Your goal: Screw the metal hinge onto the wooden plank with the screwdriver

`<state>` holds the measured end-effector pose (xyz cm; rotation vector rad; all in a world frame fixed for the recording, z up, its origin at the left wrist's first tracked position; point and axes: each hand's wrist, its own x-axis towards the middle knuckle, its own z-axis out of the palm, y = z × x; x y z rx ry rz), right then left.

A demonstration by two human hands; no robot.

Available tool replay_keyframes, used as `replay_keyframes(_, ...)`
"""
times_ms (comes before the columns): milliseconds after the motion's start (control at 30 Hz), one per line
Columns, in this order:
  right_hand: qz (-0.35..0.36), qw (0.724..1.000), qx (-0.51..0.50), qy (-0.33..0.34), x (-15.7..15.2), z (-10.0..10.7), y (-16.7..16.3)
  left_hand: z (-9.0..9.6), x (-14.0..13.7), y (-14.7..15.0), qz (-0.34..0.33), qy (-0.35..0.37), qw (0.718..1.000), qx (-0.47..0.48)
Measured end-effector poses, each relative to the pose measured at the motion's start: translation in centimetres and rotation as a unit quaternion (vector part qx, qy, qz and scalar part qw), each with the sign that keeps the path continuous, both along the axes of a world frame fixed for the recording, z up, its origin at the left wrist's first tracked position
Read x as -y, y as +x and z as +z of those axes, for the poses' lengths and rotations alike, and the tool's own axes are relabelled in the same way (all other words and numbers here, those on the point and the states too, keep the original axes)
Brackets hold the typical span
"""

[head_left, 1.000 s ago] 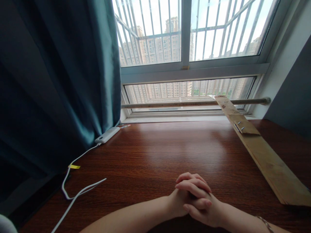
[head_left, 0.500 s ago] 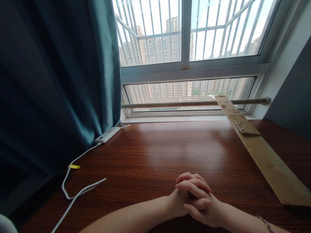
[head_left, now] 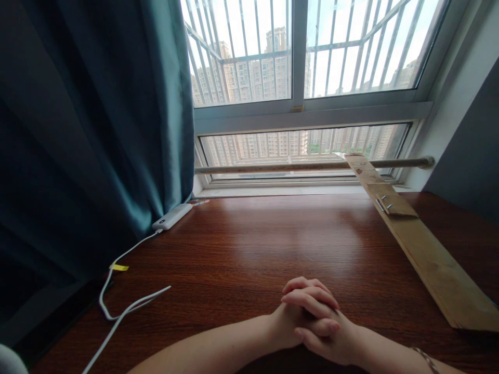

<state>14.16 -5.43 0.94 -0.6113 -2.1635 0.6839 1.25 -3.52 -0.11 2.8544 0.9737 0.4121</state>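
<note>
My left hand and my right hand are clasped together, fingers interlaced, at the near middle of the dark wooden tabletop. Each hand is closed around the other, and no separate object shows between them. Part of the fingers and both palms are hidden in the clasp. A braided bracelet circles my right wrist.
To the right lies a long brown cardboard strip with small metal pieces on it. A white power bank with a white cable lies left, beside a blue curtain. A rail crosses the window.
</note>
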Motion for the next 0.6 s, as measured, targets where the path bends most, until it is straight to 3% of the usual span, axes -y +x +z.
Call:
replay_keyframes(133,0.001,1.0,-0.001,-0.002,-0.02,0.05,0.0,0.64,0.34,0.06,0.018,-0.033,0.998,0.043)
replay_keyframes(367,-0.006,1.0,0.003,0.001,-0.09,-0.21,0.05,0.47,0.38,-0.06,0.045,-0.06,0.997,-0.005)
replay_keyframes(600,-0.011,1.0,0.002,0.004,0.01,0.03,-0.02,0.85,0.51,-0.15,0.054,-0.092,0.993,0.051)
